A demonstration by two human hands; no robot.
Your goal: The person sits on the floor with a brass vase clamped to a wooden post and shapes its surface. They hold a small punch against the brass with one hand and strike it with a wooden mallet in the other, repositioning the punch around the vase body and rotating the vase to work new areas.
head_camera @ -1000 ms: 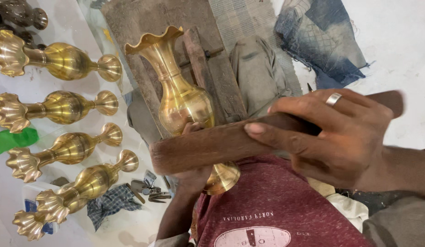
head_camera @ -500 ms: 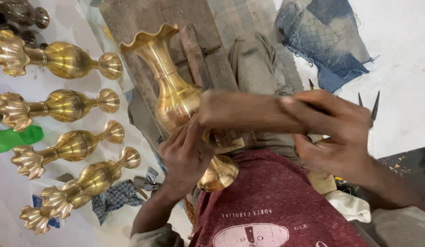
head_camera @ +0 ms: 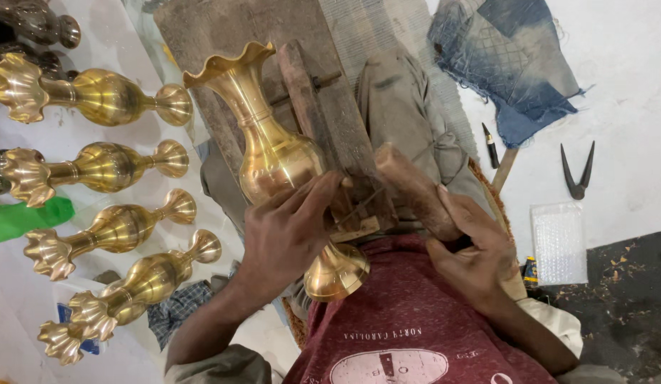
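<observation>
A polished brass vase (head_camera: 270, 146) with a scalloped rim lies tilted across my lap, leaning against a worn wooden block (head_camera: 323, 114). My left hand (head_camera: 288, 231) grips the vase at its belly, just above the round foot (head_camera: 336, 272), with the fingertips reaching onto the block. My right hand (head_camera: 472, 252) is closed around a thick wooden mallet (head_camera: 408, 181), which points up and left toward the block, right of the vase.
Several finished brass vases (head_camera: 96, 96) lie in a row on the white surface at the left, beside a green object (head_camera: 24, 219). A blue cloth (head_camera: 519, 67), a dark pointed tool (head_camera: 490, 146), metal pincers (head_camera: 578, 171) and a bubble-wrap piece (head_camera: 559, 242) lie at the right.
My right hand has drawn the wooden mallet from across the vase to the right and lowered it. My left hand has come out from under it and settled on the vase's belly.
</observation>
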